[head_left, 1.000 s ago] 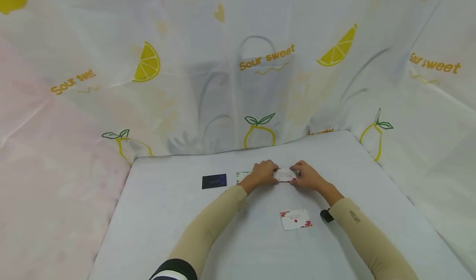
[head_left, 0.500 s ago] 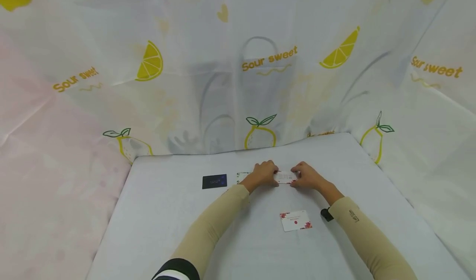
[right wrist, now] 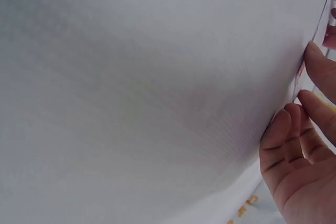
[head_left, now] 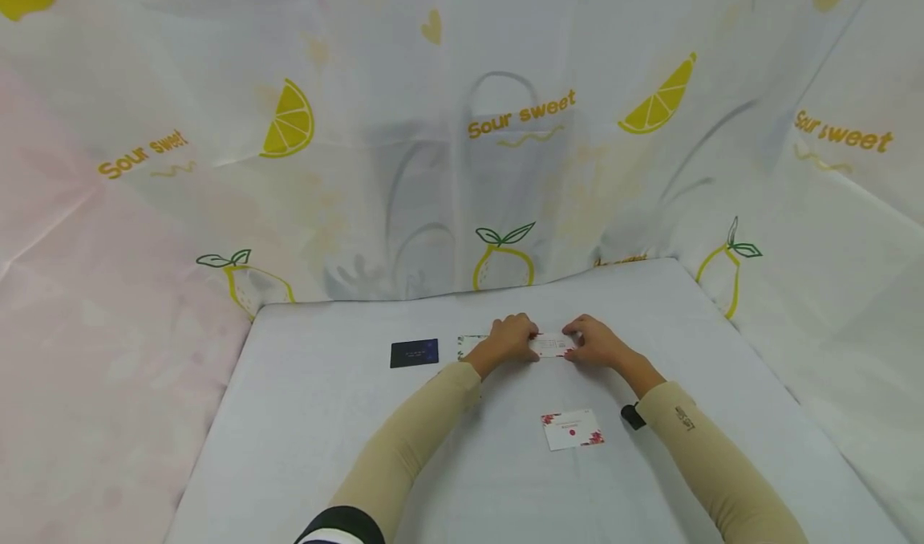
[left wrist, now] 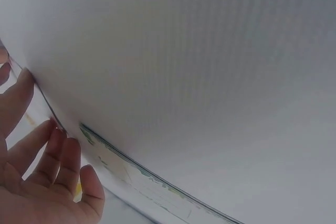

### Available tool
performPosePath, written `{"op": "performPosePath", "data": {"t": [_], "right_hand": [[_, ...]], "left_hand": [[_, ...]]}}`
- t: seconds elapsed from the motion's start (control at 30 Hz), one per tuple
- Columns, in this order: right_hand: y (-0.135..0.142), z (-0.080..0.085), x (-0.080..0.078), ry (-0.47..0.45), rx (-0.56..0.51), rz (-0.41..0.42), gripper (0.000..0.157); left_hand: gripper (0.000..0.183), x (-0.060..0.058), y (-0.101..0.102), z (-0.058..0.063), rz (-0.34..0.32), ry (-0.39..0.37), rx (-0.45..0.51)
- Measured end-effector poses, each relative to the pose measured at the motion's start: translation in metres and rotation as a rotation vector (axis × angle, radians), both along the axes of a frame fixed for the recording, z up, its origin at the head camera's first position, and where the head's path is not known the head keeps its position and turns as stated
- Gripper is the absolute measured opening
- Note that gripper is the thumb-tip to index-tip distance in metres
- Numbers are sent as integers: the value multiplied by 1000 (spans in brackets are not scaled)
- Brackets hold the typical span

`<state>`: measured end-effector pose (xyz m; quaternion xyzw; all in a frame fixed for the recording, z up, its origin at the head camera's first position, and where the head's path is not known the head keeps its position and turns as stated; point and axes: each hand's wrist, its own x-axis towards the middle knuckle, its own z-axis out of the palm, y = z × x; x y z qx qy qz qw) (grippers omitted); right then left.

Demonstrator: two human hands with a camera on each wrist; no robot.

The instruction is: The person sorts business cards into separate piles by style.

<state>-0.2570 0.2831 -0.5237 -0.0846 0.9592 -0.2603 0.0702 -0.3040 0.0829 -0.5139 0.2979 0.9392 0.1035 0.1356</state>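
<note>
Between the two hands, in the head view, a white card with red floral corners point(head_left: 553, 345) lies at the table's far side. My left hand point(head_left: 514, 338) pinches its left end between thumb and fingers, while my right hand point(head_left: 593, 342) grips the right end the same way. The card's ends are partly covered by the fingertips. In the left wrist view, the left hand point(left wrist: 50, 182) has its fingertips at the card's edge, near a green-leaf-patterned card point(left wrist: 152, 182). The right wrist view has the right hand point(right wrist: 299, 166) along the card's other side.
The green-patterned card point(head_left: 468, 343) is partly hidden behind the left hand. Left of it lies a dark blue card point(head_left: 415, 353). Another white card with red flowers point(head_left: 573, 430) lies nearer. The white table point(head_left: 325, 416) meets a lemon-print curtain point(head_left: 404, 207) at its back.
The card between my hands has come slightly lower and nearer, and it looks flatter on the table. Both hands keep their hold with barely any movement. The other cards stay put.
</note>
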Motion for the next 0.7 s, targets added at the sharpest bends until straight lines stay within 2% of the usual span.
{"op": "performPosePath", "data": {"t": [0.47, 0.7], "right_hand": [[-1, -1, 3, 5, -23, -11, 42], [-1, 0, 3, 13, -38, -2, 43]], "left_hand": [[50, 0, 1, -4, -4, -5, 1], [51, -1, 1, -3, 16, -20, 27]]}}
